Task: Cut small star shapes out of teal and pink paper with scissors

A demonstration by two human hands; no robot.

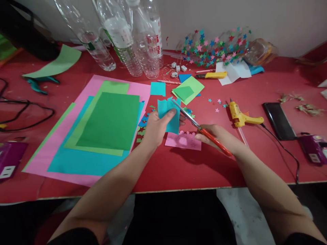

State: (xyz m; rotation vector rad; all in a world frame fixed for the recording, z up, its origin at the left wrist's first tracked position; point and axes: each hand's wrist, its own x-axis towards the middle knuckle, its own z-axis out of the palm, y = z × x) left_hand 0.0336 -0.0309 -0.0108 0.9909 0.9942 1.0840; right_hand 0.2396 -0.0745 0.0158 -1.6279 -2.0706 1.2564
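Observation:
My left hand (157,127) pinches a piece of turquoise paper (172,124), thumb on its front and fingers behind. The top edge of that paper is cut unevenly. My right hand (217,133) is closed on a pair of scissors (211,136) with red handles. Their blade tips reach the paper's upper right edge; whether the blades are parted I cannot tell. Below the hands lies a strip of pink paper (182,142) with a notched top edge. Small cut stars and scraps (142,131) in green, blue and dark red lie beside my left hand.
Stacked coloured sheets (109,119) cover the table's left. Plastic bottles (148,51) stand at the back, near a star-covered clear bottle (214,49) on its side. To the right are a yellow glue gun (242,117), its cord and a black phone (279,120). A yellow cutter (216,75) lies behind.

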